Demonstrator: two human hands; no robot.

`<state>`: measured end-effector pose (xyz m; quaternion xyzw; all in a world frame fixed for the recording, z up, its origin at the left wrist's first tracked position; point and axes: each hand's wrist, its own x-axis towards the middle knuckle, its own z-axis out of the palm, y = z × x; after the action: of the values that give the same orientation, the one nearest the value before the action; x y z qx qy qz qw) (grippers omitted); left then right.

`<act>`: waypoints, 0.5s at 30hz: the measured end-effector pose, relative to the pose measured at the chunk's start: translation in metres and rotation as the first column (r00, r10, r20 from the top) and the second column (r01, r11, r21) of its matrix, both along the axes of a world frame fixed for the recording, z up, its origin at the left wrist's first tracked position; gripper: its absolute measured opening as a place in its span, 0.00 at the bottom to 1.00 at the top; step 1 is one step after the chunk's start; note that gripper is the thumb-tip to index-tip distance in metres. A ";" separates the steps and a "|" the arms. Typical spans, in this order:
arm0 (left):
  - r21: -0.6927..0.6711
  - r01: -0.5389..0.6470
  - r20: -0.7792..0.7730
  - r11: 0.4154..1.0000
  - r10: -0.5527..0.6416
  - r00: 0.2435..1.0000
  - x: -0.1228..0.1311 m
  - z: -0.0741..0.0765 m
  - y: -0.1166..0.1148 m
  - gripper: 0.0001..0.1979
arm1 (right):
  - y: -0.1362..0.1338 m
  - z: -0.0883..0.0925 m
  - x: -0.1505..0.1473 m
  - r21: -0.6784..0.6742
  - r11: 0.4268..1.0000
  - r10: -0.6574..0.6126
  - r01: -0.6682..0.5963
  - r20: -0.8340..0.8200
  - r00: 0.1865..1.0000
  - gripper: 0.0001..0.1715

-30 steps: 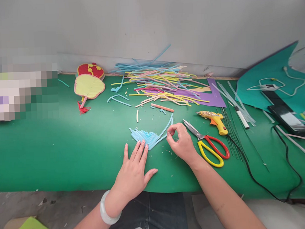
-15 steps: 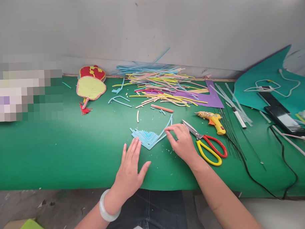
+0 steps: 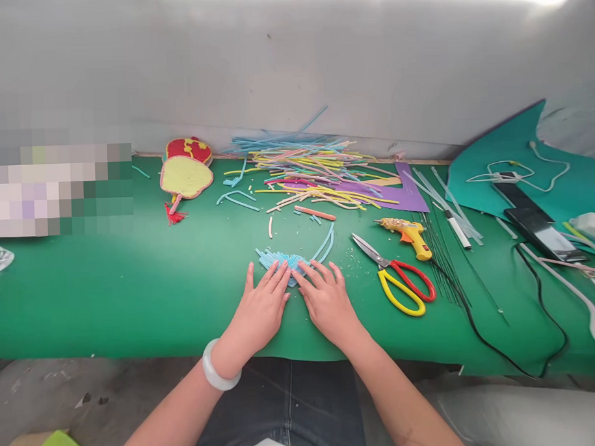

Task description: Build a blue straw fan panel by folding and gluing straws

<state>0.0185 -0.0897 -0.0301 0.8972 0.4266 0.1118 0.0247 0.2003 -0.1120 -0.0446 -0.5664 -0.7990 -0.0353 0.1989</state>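
Note:
On the green table lies a fan-shaped piece made of light blue strips (image 3: 278, 257), pointed toward me. Longer blue strips (image 3: 323, 243) curve up from its right side. My left hand (image 3: 261, 305) rests flat on the left lower edge, fingers stretched out. From the other side, my right hand (image 3: 326, 303) presses on the piece with its fingers spread, the fingertips of both hands almost meeting at the middle. The lower part of the piece is mostly covered by my fingers.
Scissors (image 3: 394, 271) and a yellow glue gun (image 3: 408, 235) lie to the right, with thin wires and a marker (image 3: 458, 229). A pile of coloured strips (image 3: 309, 161) is at the back. Hand fans (image 3: 186, 178) lie back left, phones (image 3: 546, 234) far right.
My right hand has let go of the loose blue strip and moved left and down onto the blue piece. My left hand has shifted slightly right, closer to the middle.

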 end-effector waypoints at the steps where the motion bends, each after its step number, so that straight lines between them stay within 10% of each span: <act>1: -0.007 0.002 -0.002 1.000 -0.002 1.000 0.000 -0.001 0.000 0.24 | 0.000 -0.001 0.001 0.003 1.000 0.005 -0.005 0.002 1.000 0.22; 15: -0.004 -0.006 0.087 1.000 0.007 0.996 -0.002 -0.004 -0.002 0.25 | -0.006 -0.003 0.001 0.084 0.996 0.016 -0.009 -0.088 0.996 0.21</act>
<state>0.0168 -0.0914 -0.0345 0.8901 0.4282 0.1499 0.0444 0.2014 -0.1181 -0.0474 -0.5535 -0.7909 -0.0421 0.2576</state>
